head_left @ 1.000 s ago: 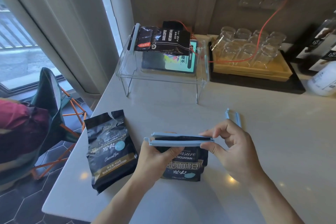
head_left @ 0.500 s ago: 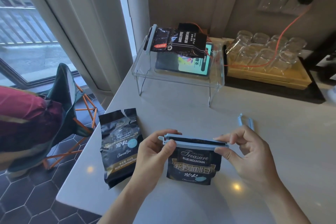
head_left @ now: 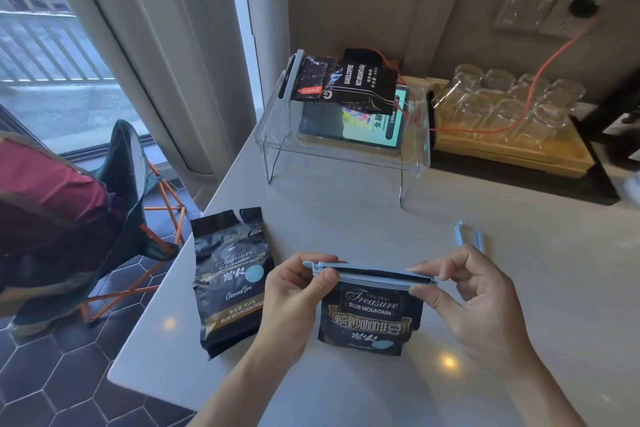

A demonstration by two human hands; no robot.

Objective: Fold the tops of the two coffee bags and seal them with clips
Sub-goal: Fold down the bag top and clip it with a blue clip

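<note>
— Both hands have slid a little right of where they were half a second ago, and the bag with them; what do they hold?

— Left hand (head_left: 294, 291) pinches the hinge end of the blue clip (head_left: 370, 274), thumb on top, fingers behind. Right hand (head_left: 474, 295) pinches the other end between thumb and forefinger, its other fingers curled. The clip lies level across the folded top of the near bag (head_left: 372, 319), low and centre in the frame.

— Is it snapped shut?

— Cannot tell; a dark strip of bag shows between its two bars.

— And the second bag?

— Bag two (head_left: 230, 279) lies flat at lower left, top unfolded and crumpled, nothing on it. Its left side sits close to the left edge of the surface (head_left: 346, 225), and its lower corner is near the front corner. Beyond that edge are floor tiles and a folding chair (head_left: 138, 184).

— The spare clip?

— Clip two (head_left: 468, 239) lies just above the right hand, pointing up the frame, apart from both bags.

— Room to move?

— Bare surface runs to the right of the right hand and between the hands and the clear stand (head_left: 343, 149) at upper centre. A third bag (head_left: 346, 83) lies on top of that stand. A tray of glasses (head_left: 509, 146) sits at upper right, well apart from the hands. The gap between the two near bags is narrow, filled by the left wrist.
</note>
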